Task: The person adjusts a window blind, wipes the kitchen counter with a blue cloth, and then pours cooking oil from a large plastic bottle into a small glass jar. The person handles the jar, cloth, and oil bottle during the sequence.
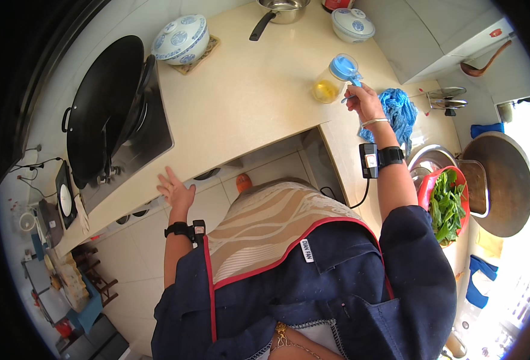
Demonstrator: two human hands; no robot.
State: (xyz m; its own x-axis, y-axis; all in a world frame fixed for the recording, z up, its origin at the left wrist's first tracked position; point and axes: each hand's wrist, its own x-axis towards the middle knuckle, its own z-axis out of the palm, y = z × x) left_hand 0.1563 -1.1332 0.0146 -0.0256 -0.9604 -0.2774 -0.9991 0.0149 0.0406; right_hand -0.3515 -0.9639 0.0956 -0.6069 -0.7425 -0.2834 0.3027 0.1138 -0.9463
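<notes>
My right hand grips the blue handle of a clear oil jug with a blue lid. Yellow oil lies in the bottom of the jug; whether its base touches the counter I cannot tell. Just right of that hand lies a crumpled blue cloth. At the counter's front edge, close to the gas stove, my left hand has its fingers spread and holds nothing. A black wok stands tilted on the stove.
A lidded blue-and-white bowl sits on a mat behind the stove. Farther back are a steel saucepan and a smaller lidded bowl. At right, a red basket holds leafy greens near the sink. A large round lid or pan stands behind it.
</notes>
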